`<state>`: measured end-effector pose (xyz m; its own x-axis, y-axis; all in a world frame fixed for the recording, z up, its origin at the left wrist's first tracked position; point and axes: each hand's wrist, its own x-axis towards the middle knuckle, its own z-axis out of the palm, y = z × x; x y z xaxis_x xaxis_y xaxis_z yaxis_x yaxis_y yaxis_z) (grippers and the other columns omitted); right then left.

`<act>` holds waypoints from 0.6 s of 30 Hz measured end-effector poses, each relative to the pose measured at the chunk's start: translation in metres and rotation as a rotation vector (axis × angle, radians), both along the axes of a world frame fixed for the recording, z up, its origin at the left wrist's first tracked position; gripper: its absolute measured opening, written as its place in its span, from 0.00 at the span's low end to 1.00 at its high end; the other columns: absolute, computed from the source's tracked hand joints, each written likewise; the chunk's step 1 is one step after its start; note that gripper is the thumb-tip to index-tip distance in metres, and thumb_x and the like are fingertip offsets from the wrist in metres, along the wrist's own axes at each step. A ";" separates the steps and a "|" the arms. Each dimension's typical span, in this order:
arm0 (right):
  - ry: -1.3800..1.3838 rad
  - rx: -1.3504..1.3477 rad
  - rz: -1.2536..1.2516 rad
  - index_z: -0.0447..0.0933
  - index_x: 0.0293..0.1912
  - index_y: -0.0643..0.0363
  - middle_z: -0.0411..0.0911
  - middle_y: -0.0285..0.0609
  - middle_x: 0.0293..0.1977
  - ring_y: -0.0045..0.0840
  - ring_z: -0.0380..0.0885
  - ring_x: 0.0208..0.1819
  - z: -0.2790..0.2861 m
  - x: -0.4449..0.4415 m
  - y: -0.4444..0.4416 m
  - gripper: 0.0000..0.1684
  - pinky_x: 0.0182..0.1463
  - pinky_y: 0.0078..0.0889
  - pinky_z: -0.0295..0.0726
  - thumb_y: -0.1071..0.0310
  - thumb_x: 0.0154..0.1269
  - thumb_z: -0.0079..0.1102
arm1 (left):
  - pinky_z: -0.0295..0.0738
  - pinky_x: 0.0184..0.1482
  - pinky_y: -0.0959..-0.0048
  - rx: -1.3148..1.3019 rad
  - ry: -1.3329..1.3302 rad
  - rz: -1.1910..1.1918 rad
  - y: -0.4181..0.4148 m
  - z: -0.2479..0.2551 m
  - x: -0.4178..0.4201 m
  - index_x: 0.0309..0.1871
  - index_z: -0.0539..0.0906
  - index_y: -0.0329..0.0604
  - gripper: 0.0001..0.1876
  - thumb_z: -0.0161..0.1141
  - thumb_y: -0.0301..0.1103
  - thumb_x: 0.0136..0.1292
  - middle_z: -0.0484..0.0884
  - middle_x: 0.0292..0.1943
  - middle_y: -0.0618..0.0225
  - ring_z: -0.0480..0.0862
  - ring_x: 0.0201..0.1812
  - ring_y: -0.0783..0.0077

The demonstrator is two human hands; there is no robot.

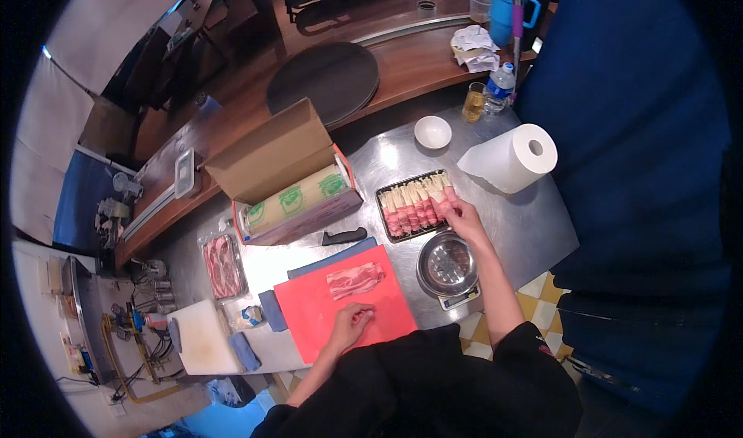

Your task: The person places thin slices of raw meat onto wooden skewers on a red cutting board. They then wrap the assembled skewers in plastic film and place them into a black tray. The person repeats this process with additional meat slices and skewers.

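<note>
Rolls of raw sliced meat around enoki mushrooms (408,209) lie side by side in a black tray (400,239). At the tray's right end, my right hand (466,222) has its fingers on the last meat-wrapped enoki roll (442,206). My left hand (350,326) is over the red cutting board (307,328), its fingers curled together and nothing visible in them. Just beyond it on the board lie raw meat slices (355,281). Below my right hand, a round metal bowl (447,264) rests on a kitchen scale (460,300).
A black-handled knife (345,236) lies beyond the board, near an open cardboard box (284,142) holding a film roll (293,199). Packed meat (225,267) and a white cutting board (203,339) are left. A paper towel roll (511,158) and white bowl (433,133) stand back right.
</note>
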<state>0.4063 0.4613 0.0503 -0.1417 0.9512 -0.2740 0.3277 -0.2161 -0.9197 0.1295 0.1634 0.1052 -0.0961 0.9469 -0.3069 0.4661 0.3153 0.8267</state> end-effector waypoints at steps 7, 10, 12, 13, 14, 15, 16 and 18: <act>-0.103 0.071 0.166 0.86 0.33 0.66 0.85 0.45 0.23 0.32 0.87 0.28 -0.009 -0.086 -0.003 0.19 0.38 0.38 0.84 0.57 0.67 0.70 | 0.80 0.42 0.72 -0.022 -0.019 0.134 -0.022 -0.007 -0.016 0.52 0.90 0.42 0.11 0.68 0.33 0.70 0.90 0.41 0.61 0.88 0.39 0.70; -0.242 0.200 0.115 0.86 0.33 0.66 0.86 0.52 0.26 0.41 0.88 0.30 -0.018 -0.109 -0.004 0.20 0.41 0.44 0.84 0.55 0.67 0.69 | 0.80 0.42 0.72 -0.023 -0.021 0.173 -0.032 -0.012 -0.023 0.52 0.90 0.42 0.11 0.69 0.33 0.70 0.90 0.41 0.61 0.88 0.40 0.70; -0.393 0.274 0.139 0.87 0.32 0.66 0.86 0.55 0.27 0.45 0.88 0.32 -0.016 -0.117 -0.002 0.20 0.41 0.47 0.83 0.55 0.66 0.69 | 0.80 0.41 0.71 -0.035 -0.007 0.188 -0.038 -0.012 -0.026 0.52 0.90 0.42 0.11 0.69 0.34 0.70 0.90 0.41 0.60 0.89 0.40 0.69; -0.468 0.312 0.150 0.87 0.32 0.66 0.86 0.57 0.28 0.47 0.87 0.33 -0.015 -0.119 0.000 0.21 0.42 0.48 0.83 0.55 0.65 0.69 | 0.80 0.41 0.71 -0.048 0.007 0.193 -0.039 -0.010 -0.028 0.52 0.90 0.42 0.11 0.69 0.34 0.70 0.90 0.42 0.60 0.89 0.40 0.69; -0.481 0.275 0.172 0.88 0.34 0.65 0.86 0.56 0.30 0.47 0.88 0.34 -0.012 -0.120 0.001 0.19 0.43 0.48 0.84 0.55 0.64 0.71 | 0.80 0.41 0.71 -0.060 0.021 0.195 -0.041 -0.009 -0.029 0.52 0.90 0.42 0.11 0.69 0.34 0.69 0.90 0.42 0.60 0.89 0.40 0.68; -0.494 0.240 0.199 0.88 0.37 0.64 0.87 0.56 0.32 0.47 0.88 0.36 -0.006 -0.119 0.003 0.19 0.44 0.48 0.84 0.54 0.63 0.73 | 0.80 0.41 0.71 -0.042 0.011 0.198 -0.045 -0.012 -0.030 0.51 0.90 0.42 0.11 0.69 0.34 0.69 0.90 0.42 0.59 0.89 0.39 0.67; -0.508 0.205 0.223 0.89 0.39 0.62 0.88 0.55 0.33 0.47 0.88 0.37 0.000 -0.118 0.003 0.19 0.44 0.47 0.84 0.54 0.61 0.74 | 0.80 0.41 0.70 -0.024 0.000 0.200 -0.050 -0.019 -0.032 0.51 0.90 0.42 0.11 0.70 0.34 0.69 0.89 0.41 0.59 0.89 0.39 0.67; -0.578 0.250 0.195 0.89 0.39 0.62 0.88 0.54 0.33 0.47 0.88 0.38 0.014 -0.116 -0.001 0.18 0.44 0.47 0.84 0.55 0.61 0.74 | 0.80 0.41 0.70 0.000 -0.018 0.203 -0.055 -0.027 -0.036 0.51 0.90 0.42 0.11 0.70 0.35 0.69 0.89 0.41 0.59 0.88 0.39 0.66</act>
